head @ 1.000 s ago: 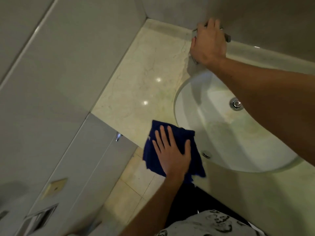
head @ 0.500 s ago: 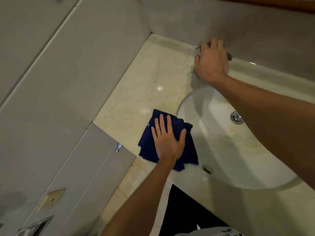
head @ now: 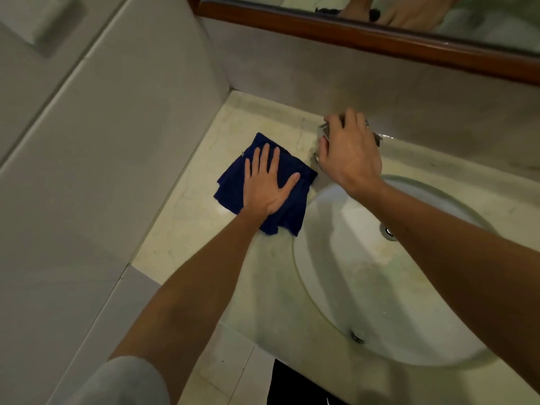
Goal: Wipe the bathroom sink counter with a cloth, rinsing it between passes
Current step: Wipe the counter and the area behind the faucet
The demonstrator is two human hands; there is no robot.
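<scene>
A dark blue cloth point(head: 232, 184) lies flat on the pale marble counter point(head: 187, 229), left of the sink basin point(head: 365, 287) and close to the tap. My left hand point(head: 267, 185) presses down on it with straight, spread fingers. My right hand point(head: 350, 154) lies over the chrome tap point(head: 323, 131) at the back of the basin, fingers curled over its top. Most of the tap is hidden beneath that hand. No running water is visible.
A grey tiled wall point(head: 117, 141) bounds the counter on the left and another runs behind it. A wood-framed mirror point(head: 350, 33) hangs above. The basin has a drain point(head: 388, 231) and an overflow hole point(head: 357, 336). Floor tiles show below the counter's front edge.
My left hand has slid the cloth from the counter's front edge back toward the wall, ending beside the tap. My right hand has stayed on the tap.
</scene>
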